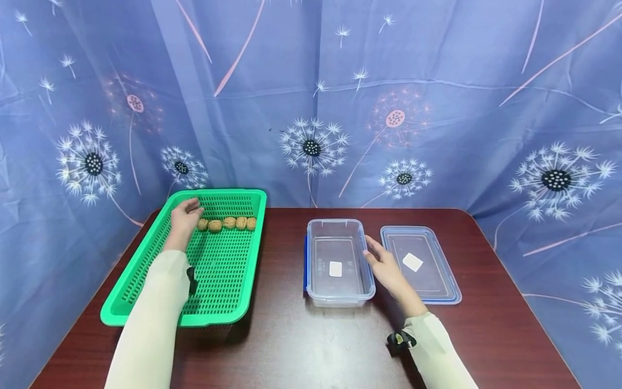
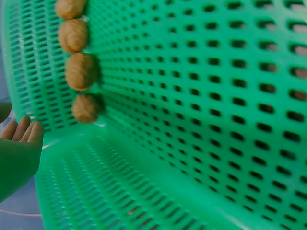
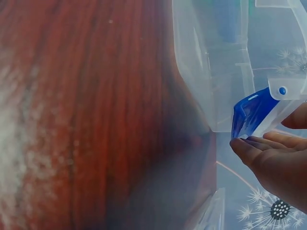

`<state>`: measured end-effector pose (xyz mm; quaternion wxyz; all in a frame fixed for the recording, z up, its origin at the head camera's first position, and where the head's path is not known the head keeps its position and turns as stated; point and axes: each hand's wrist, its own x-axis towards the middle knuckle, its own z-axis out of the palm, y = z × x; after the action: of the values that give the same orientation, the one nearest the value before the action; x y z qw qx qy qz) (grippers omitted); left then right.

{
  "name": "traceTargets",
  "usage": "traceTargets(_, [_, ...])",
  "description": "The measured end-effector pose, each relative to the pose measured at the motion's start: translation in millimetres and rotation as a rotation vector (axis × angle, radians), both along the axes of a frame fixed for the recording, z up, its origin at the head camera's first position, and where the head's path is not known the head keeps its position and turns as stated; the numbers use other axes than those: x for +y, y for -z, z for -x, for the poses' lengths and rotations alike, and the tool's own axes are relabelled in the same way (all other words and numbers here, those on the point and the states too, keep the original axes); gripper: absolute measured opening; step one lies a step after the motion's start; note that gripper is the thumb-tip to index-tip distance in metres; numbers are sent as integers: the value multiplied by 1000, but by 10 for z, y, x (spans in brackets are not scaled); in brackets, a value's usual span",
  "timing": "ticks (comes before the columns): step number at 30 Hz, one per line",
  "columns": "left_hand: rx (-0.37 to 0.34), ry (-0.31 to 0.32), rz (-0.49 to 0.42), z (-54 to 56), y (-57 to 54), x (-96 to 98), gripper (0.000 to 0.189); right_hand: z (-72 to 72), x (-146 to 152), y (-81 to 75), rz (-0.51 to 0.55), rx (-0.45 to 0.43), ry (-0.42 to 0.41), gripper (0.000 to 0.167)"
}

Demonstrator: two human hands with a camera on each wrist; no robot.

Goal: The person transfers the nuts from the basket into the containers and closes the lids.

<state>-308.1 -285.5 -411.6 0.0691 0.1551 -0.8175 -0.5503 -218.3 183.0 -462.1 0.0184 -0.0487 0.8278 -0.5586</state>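
My left hand (image 1: 184, 221) hovers over the far left part of a green plastic basket (image 1: 239, 313), beside a row of several walnuts (image 1: 229, 222) at its far end. In the left wrist view its fingers (image 2: 34, 133) are extended near the basket wall, apart from the walnuts (image 2: 80, 72), and hold nothing visible. My right hand (image 1: 386, 270) is at the right side of a clear plastic container (image 1: 335, 297) that stands uncovered with nothing inside. In the right wrist view, its fairly straight fingers touch the container's blue latch (image 3: 256, 112), and the thumb is raised near the rim.
A clear lid (image 1: 437, 270) with a blue edge and a white label lies right of the container. Another blue latch (image 1: 305, 270) hangs at the container's left side. A blue dandelion-patterned curtain (image 1: 311, 97) hangs behind the dark wooden table (image 1: 272, 346).
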Motion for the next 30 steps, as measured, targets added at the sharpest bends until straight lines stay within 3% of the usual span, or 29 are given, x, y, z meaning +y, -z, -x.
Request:
traceTargets(7, [-72, -8, 86, 9, 208, -87, 51, -11, 1, -15, 19, 3, -10, 49])
traceTargets(13, [-151, 22, 153, -10, 233, -128, 51, -10, -2, -37, 4, -18, -14, 49])
traceTargets(21, [-229, 73, 201, 60, 300, -179, 49, -12, 3, -36, 19, 0, -10, 49])
traceTargets(30, [-244, 39, 248, 107, 344, -156, 46, -1, -8, -6, 13, -19, 5, 49])
